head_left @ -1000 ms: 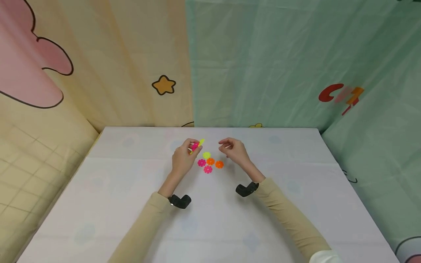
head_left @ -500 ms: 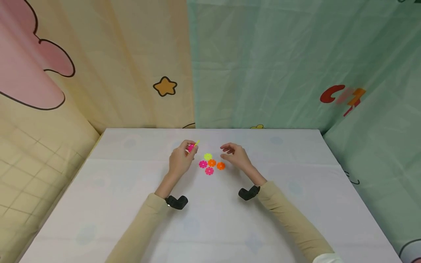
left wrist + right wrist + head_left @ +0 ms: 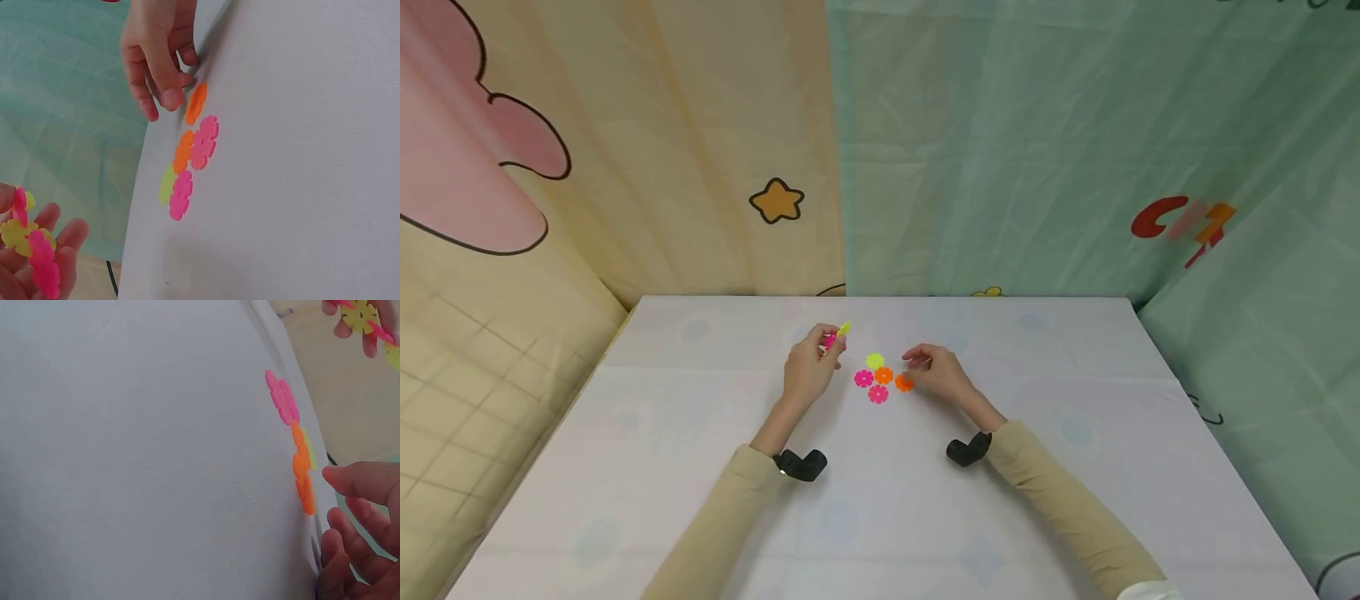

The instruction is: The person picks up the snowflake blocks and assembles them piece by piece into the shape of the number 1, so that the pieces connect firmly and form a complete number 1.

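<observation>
My left hand pinches a small cluster of interlocked pink and yellow snowflake building discs above the table, left of the loose pieces. My right hand holds nothing and reaches in from the right, fingers loosely bent. Its thumb and fingertips hover beside an orange disc, the rightmost loose piece. Left of that lie another orange disc, a yellow disc, a magenta disc and a pink disc, grouped closely together. All are flat, round and notched at the rim.
The white table carries the discs near its far middle. Behind its far edge hang a yellow curtain and a green curtain. Each wrist wears a black camera mount.
My right hand has come down and nearer to me, to the rightmost orange disc. The left hand has drawn a little left with the joined discs, turning them.
</observation>
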Demonstrator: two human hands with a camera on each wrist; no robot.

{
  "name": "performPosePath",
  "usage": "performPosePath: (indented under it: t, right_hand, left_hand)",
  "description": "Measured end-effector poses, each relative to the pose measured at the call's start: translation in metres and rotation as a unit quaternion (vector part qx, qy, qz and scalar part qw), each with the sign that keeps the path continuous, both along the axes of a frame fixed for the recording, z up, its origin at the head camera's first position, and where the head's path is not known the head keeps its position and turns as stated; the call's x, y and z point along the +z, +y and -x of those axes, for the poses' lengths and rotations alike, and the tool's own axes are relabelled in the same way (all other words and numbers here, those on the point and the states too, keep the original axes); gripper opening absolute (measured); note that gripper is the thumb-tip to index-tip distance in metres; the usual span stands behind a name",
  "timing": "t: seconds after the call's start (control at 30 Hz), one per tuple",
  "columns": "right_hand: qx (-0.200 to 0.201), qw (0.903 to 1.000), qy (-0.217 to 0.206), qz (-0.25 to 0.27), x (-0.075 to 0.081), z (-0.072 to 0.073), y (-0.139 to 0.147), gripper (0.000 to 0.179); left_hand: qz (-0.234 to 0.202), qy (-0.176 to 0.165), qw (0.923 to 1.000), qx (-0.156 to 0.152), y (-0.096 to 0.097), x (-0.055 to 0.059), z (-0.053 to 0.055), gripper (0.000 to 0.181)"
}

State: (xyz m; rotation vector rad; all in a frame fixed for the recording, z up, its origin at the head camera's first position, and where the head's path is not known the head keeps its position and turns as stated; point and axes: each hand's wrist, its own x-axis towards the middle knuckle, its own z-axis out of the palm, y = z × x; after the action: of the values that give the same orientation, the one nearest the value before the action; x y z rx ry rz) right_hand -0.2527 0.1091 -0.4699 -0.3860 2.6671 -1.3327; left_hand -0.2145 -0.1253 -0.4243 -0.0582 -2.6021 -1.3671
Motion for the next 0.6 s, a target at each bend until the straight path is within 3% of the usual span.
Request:
performPosePath:
  t: [0.3,0.6]
  right_hand:
    - [0.006,0.9999,0.01,-0.003,-0.0086,-0.0012,0.006,0.029]
    - [0.033,0.9986,0.003,-0.04,-0.0057,-0.0077,0.0022,0.029]
  left_hand:
    - [-0.023,-0.038,0.999,-0.004,-0.0001,-0.002,0.004,0.033]
    - [-0.024,-0.043,0.9988,-0.005,0.0021,0.0007,0.0056,0.033]
